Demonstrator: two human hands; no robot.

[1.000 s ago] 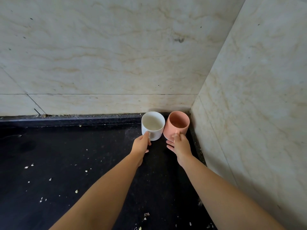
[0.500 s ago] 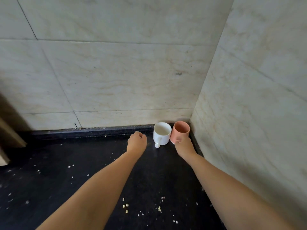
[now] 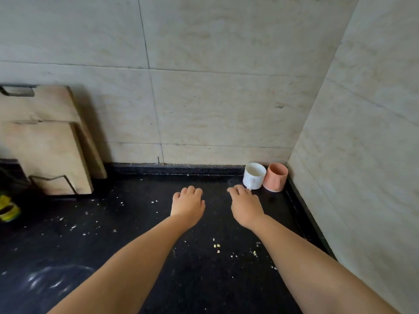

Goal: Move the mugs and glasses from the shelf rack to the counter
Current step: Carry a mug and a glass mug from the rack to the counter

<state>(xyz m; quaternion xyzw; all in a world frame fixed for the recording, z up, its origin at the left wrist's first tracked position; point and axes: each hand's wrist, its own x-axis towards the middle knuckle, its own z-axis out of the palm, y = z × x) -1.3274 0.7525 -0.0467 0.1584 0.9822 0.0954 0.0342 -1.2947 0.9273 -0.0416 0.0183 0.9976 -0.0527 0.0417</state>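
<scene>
Two mugs already stand upright in the far right corner of the table: a white mug (image 3: 254, 176), glossy, its handle facing the person, touching or just beside a matte salmon-pink mug (image 3: 276, 177) against the side wall. Both grips are loosely curled and hold nothing; the left hand (image 3: 187, 203) and right hand (image 3: 246, 205) hover above the black speckled table (image 3: 136, 223), strewn with pale crumbs. No shelf rack or glasses show, so what is left I cannot tell. Wooden cutting boards (image 3: 45, 141) lean at the far left.
</scene>
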